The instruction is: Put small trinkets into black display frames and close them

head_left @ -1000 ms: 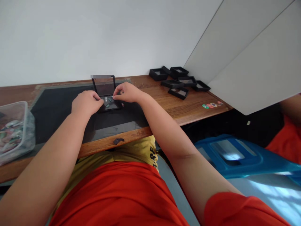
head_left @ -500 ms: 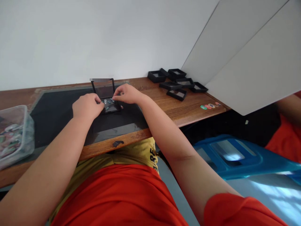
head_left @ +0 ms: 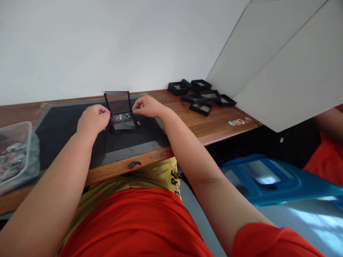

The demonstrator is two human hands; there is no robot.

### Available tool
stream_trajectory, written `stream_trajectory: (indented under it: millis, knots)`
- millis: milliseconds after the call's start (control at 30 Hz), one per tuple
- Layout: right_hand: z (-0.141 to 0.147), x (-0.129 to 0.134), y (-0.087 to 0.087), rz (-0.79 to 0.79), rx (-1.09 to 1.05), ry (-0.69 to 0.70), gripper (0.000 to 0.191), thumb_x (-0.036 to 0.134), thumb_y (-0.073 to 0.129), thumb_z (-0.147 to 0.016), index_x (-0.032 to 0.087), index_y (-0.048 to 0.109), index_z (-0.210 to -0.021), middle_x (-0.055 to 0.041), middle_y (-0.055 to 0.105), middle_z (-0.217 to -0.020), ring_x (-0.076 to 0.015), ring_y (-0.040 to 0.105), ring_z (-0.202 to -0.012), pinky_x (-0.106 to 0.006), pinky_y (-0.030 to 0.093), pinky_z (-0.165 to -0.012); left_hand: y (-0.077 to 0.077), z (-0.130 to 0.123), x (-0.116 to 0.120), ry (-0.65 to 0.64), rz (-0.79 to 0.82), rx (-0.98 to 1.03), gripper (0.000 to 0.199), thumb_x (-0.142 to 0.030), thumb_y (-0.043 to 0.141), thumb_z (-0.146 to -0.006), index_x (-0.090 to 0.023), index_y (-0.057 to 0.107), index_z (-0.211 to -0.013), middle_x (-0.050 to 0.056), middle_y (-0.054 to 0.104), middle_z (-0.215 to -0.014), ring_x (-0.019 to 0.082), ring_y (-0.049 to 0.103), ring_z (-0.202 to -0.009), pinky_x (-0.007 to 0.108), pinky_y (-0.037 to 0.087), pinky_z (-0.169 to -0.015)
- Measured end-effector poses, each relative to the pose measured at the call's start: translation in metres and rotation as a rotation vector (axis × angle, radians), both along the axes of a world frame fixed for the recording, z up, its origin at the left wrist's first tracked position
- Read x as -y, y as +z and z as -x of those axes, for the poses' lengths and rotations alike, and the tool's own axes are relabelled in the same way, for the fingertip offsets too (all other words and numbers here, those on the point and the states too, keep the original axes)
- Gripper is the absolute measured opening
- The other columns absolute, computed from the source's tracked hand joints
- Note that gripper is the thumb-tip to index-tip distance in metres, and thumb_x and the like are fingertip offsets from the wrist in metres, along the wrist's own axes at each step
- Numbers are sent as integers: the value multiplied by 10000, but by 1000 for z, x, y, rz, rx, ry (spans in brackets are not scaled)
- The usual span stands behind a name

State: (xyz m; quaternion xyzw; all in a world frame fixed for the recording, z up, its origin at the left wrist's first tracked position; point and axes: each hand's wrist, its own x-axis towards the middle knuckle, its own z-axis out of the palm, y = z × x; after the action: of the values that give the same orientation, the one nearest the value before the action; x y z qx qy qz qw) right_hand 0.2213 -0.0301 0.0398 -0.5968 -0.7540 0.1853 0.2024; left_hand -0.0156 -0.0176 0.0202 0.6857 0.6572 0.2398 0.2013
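Observation:
A small black case (head_left: 123, 125) stands on the dark mat with its clear lid (head_left: 118, 102) raised toward the wall. Several small shiny pieces (head_left: 120, 117) lie in a row inside it, near the hinge. My left hand (head_left: 95, 119) is at the case's left edge, fingers curled together; whatever they pinch is too small to make out. At the right edge, by the hinge, my right hand (head_left: 146, 106) has thumb and forefinger together, their contents hidden. One small pinkish piece (head_left: 138, 123) rests on the mat just right of the case.
Several black frames (head_left: 200, 108) lie at the table's back right. Round colourful stickers (head_left: 232, 123) are near its right end. A clear tub (head_left: 29, 153) of small packets stands at the left. A blue plastic chair (head_left: 284, 182) and another person's red clothing (head_left: 327, 157) are at the right.
My left hand has moved left, from over the case to its left edge. My right hand has shifted slightly right, uncovering the pieces inside.

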Motion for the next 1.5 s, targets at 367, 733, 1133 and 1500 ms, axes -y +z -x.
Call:
stream_trajectory:
  millis: [367, 733, 1133, 1500]
  knots:
    - [5, -4, -6, 42, 38, 53, 325, 240, 833, -860, 105, 833, -1155, 15, 607, -814, -127, 514, -737, -263, 395, -739, -9, 1, -9, -195, 41, 118, 535, -304, 702, -785, -205, 809, -1299, 6, 708, -760, 216, 624, -686, 337, 466, -704]
    - [8, -6, -13, 76, -41, 118, 388, 278, 800, -865, 102, 818, -1210, 35, 604, -765, -110, 481, -675, -281, 357, -730, -13, 7, -12, -357, 40, -15, 549, -414, 668, -820, -167, 825, -1285, -8, 594, -616, 188, 493, -571, 333, 340, -586]
    - [12, -2, -7, 149, -42, 94, 417, 231, 785, -904, 103, 793, -1301, 26, 661, -773, -98, 524, -638, -265, 398, -728, -11, 7, -12, -335, 91, -17, 432, -427, 693, -835, -164, 823, -1151, -16, 575, -629, 171, 462, -563, 329, 317, -581]
    - [17, -2, -8, 147, -43, 88, 385, 200, 802, -927, 73, 779, -1290, 51, 618, -717, -94, 512, -609, -259, 402, -727, -11, 6, -11, -353, 10, -91, 431, -502, 650, -864, -201, 828, -1118, 2, 572, -628, 200, 483, -579, 350, 330, -585]
